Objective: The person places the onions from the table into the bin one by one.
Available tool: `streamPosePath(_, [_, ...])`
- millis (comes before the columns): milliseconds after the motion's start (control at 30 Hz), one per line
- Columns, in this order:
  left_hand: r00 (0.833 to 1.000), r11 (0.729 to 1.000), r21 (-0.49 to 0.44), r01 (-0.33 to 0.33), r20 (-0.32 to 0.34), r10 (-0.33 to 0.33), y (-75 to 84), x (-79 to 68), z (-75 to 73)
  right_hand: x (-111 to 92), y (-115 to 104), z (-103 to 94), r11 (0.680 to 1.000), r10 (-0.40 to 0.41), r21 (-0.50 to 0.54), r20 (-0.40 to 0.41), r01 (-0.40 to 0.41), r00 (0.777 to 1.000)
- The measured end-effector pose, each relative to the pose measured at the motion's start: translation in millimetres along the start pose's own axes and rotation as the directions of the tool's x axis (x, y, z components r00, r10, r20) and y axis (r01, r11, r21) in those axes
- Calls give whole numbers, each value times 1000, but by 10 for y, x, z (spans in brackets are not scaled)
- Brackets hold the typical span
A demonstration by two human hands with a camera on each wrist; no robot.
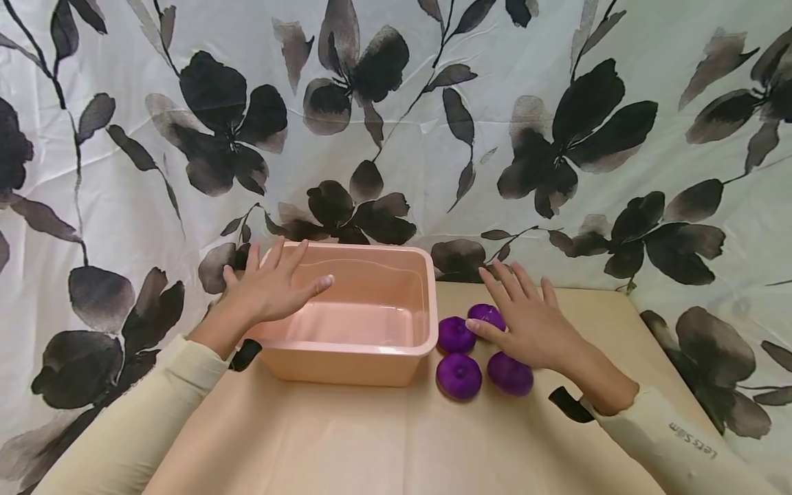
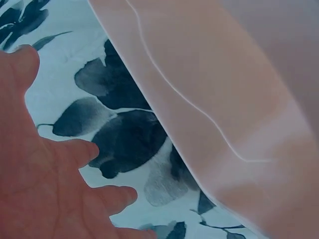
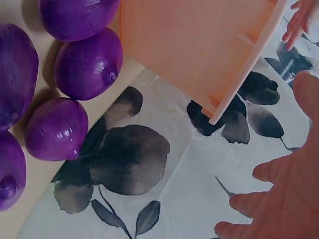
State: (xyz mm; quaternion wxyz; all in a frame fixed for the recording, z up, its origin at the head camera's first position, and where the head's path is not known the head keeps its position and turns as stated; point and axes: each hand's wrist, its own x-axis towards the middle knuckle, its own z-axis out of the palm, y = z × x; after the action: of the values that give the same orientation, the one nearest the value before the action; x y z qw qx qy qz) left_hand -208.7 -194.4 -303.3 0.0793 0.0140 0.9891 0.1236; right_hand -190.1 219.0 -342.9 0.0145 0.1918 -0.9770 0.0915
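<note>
A pink plastic tub [image 1: 343,368] stands upright on the table, its inside bare from this angle. My left hand [image 1: 266,292] is spread over the tub's left side, fingers straight and nothing in them. To the right of the tub, several shiny purple onions [image 1: 458,377] sit in a close cluster. Over their right side hovers my right hand [image 1: 526,323], fingers spread and holding nothing; it partly hides the group in the head view. The right wrist view shows the onions [image 3: 88,63] beside the tub [image 3: 184,45], with small nubs at their ends.
A pale wooden table [image 1: 371,447] carries the tub and onions. Behind it and along its right side hangs a white cloth [image 1: 445,192] printed with dark flowers. Both wrists wear black straps [image 1: 570,404] below cream sleeves.
</note>
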Motion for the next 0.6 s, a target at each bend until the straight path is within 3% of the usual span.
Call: streamPosePath(600, [997, 997, -44, 56, 50, -53, -427, -5, 147, 26, -196, 296, 996, -54, 76, 17, 53, 998])
